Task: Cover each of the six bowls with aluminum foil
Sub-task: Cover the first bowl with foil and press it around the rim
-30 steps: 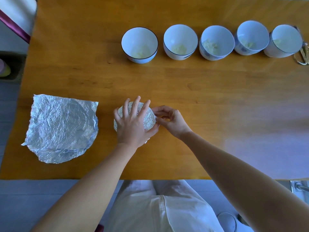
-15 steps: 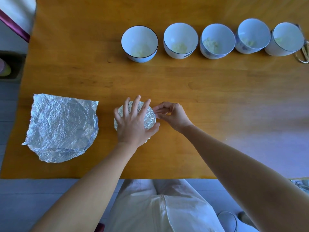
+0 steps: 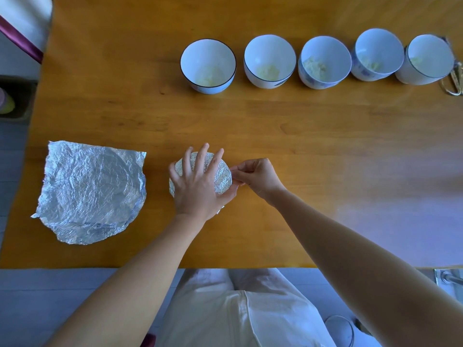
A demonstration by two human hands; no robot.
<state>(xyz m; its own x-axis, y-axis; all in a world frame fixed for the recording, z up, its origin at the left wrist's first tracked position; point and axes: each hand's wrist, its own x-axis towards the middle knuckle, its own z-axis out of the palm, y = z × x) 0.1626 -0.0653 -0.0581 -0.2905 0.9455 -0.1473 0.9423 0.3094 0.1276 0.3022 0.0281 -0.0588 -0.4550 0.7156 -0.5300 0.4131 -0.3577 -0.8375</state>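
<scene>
A foil-covered bowl (image 3: 221,176) stands near the middle of the wooden table (image 3: 275,136). My left hand (image 3: 198,186) lies flat on top of it, fingers spread and straight, pressing the foil down. My right hand (image 3: 258,175) is at the bowl's right rim, fingers curled and pinching the foil edge there. Several uncovered white bowls, each with some pale food inside, stand in a row at the far side, from the leftmost bowl (image 3: 208,66) to the rightmost bowl (image 3: 427,60). A stack of crinkled foil sheets (image 3: 90,191) lies at the left.
A loop of straw-coloured cord (image 3: 454,81) lies by the rightmost bowl at the table's right edge. The table's near edge runs just above my lap. A dark bin (image 3: 15,101) stands on the floor past the left edge.
My right hand's fingers have shifted slightly along the bowl's right rim, staying on the foil edge. My left hand has stayed pressed on top.
</scene>
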